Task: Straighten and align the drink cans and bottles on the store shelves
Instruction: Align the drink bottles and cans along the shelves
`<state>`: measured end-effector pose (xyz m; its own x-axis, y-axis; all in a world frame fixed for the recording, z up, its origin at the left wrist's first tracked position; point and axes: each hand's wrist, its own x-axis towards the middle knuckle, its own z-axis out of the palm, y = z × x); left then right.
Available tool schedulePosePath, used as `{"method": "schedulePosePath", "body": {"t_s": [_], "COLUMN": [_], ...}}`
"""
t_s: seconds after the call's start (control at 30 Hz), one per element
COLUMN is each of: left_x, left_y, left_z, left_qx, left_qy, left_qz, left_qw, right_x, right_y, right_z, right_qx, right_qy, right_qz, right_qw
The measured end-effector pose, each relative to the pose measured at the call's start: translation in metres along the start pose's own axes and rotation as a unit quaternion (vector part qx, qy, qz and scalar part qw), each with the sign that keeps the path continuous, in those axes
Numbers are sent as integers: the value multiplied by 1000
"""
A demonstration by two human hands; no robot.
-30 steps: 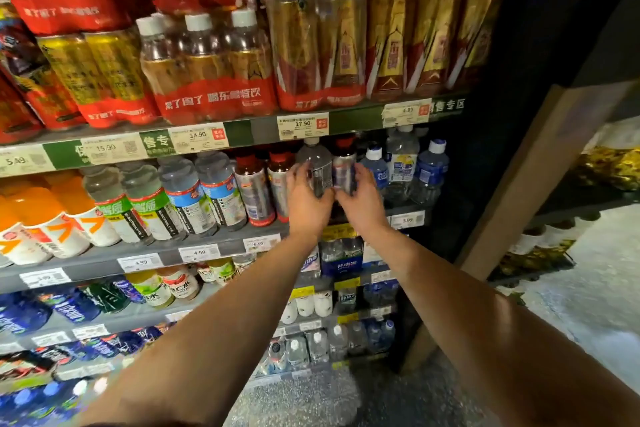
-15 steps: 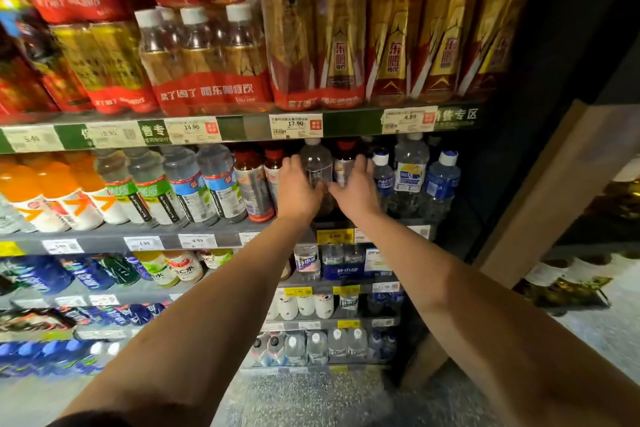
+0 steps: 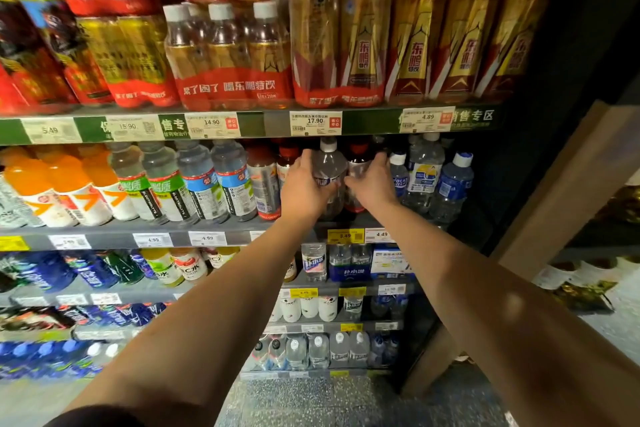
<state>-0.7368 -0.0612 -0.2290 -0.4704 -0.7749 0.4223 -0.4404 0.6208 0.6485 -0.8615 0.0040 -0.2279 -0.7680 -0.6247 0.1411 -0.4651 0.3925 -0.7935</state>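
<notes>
Bottles fill the second shelf [image 3: 221,230] across the middle of the frame, and the risk runs along that row. At far left the orange bottles [image 3: 31,184] lean, then the green-label bottles [image 3: 133,184] and blue-label bottles [image 3: 207,180] beside them tilt the same way, packed shoulder to shoulder; a sideways shove could, I judge, tip one into the next.

Just right of centre, the left hand [image 3: 304,189] wraps the left side of a clear grey-label bottle [image 3: 329,173] with a white cap, thumb across its front. The right hand [image 3: 372,184] curls around the red-capped dark bottle [image 3: 358,163] touching it on the right; how firmly those fingers close behind it I cannot tell. Both bottles stand near the shelf's front edge, above the yellow price tag [image 3: 344,236].

Pulling either forward too far could drop it off the lip onto the shelves below. Twisting both together may knock the small blue-capped bottle [image 3: 398,173] just beside the right hand, and through it the taller clear bottle [image 3: 424,170] at centre right.
</notes>
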Motion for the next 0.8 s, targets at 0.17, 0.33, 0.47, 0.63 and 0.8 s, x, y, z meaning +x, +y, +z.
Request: {"method": "schedulePosePath", "body": {"t_s": [0.17,0.33,0.47,0.63,0.8], "left_x": [1,-9,-13,-18,-34], "left_y": [-3,-7,-4,-8,-18], "left_z": [-3,0,-1,-5,-13], "left_qx": [0,19,-25,-86,-172], "left_qy": [2,0,-18,-8,11], "left_qz": [-16,-10,-13,-51,-77], "left_qw": [1000,1000,999,995,982], "right_x": [-8,-9,-13,-16,-22], "right_y": [3,10,14,17,21], "right_z": [2,0,-3,-5,-6], "right_qx": [-61,4,29,-16,-4], "right_qy": [10,6,14,13,22], "right_qz": [-28,-36,-32,-66,-67], "right_qw": [998,999,999,998,997]}}
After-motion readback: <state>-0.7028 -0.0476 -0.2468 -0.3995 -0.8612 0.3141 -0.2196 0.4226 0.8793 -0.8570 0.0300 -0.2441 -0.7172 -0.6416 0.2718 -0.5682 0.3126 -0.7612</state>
